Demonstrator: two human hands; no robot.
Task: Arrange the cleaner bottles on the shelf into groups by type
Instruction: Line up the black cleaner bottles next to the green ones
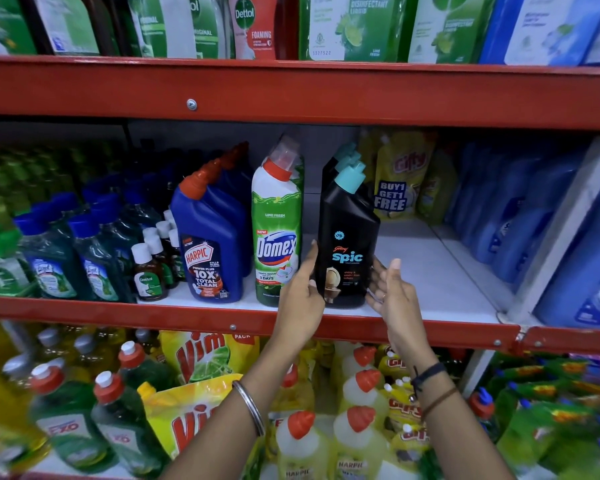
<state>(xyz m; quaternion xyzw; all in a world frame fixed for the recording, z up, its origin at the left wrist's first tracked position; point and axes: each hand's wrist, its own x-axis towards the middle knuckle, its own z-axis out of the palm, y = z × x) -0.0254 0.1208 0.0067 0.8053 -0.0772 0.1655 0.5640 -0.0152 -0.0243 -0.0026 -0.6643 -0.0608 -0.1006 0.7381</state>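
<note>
From the head camera, a red metal shelf (291, 95) unit fills the view, three levels deep with cleaning goods. The middle level has a pale board (430, 271) with a bare patch on its right part.

On that board, near the front edge, stand a blue bottle (210, 251) with a red cap, a green and white bottle (277, 230) just right of it, and a black bottle (347, 244) with a teal cap further right. More bottles of each kind line up behind these three. Small brown bottles (149, 271) and green bottles (52, 258) with blue caps crowd the left side; yellow pouches (400, 178) stand far back on the right.

The left hand (300, 292) and right hand (394, 292) flank the black bottle, both open with fingers spread, holding nothing. Whether the palms touch the bottle's sides I cannot tell.

The top level's packs (354, 26) are cut off by the frame. The blue bottles (520, 216) on the far right are blurred, labels unreadable. The lower level's yellow pouches (201, 358) and clear bottles (361, 393) are partly hidden by the forearms.
</note>
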